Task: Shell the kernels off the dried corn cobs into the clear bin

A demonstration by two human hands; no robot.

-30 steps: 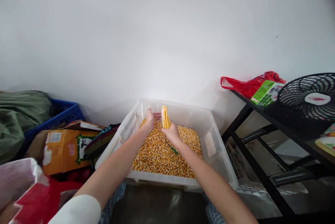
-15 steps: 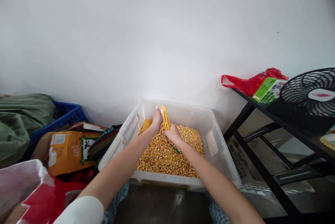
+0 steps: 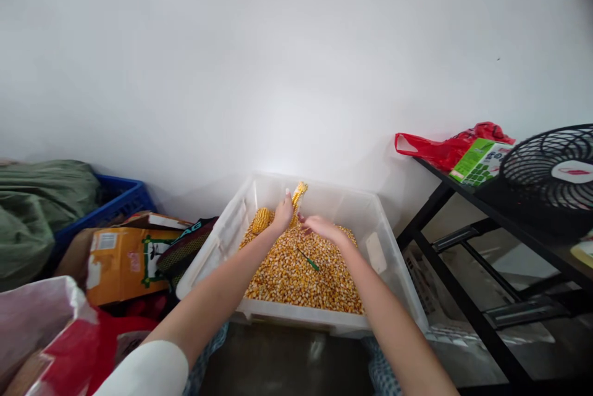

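Note:
My left hand (image 3: 284, 213) is wrapped round a corn cob (image 3: 298, 194), which leans to the right with its upper end showing above my fingers; part of its side looks pale, without kernels. Just right of the cob, my right hand (image 3: 322, 227) is open, its fingers stretched towards it. Whether the fingertips touch the cob I cannot tell. Below both hands lie loose corn kernels (image 3: 296, 285) in a clear plastic bin (image 3: 301, 315). A second corn cob (image 3: 260, 220) rests on the kernels at the left. A thin green-handled tool, like a screwdriver (image 3: 313, 264), lies on the kernels.
On the right, a black rack (image 3: 491, 210) bears a red plastic bag (image 3: 445, 150), a green box (image 3: 477, 161) and a black fan (image 3: 551, 167). An orange carton (image 3: 120, 266), a blue crate (image 3: 115, 204) and a red-and-white bag (image 3: 69, 340) crowd the left side.
My right hand has let go of the cob and moved slightly right, its fingers opening. The cob in my left hand has shifted right and tilts more. The green-handled tool is now more exposed.

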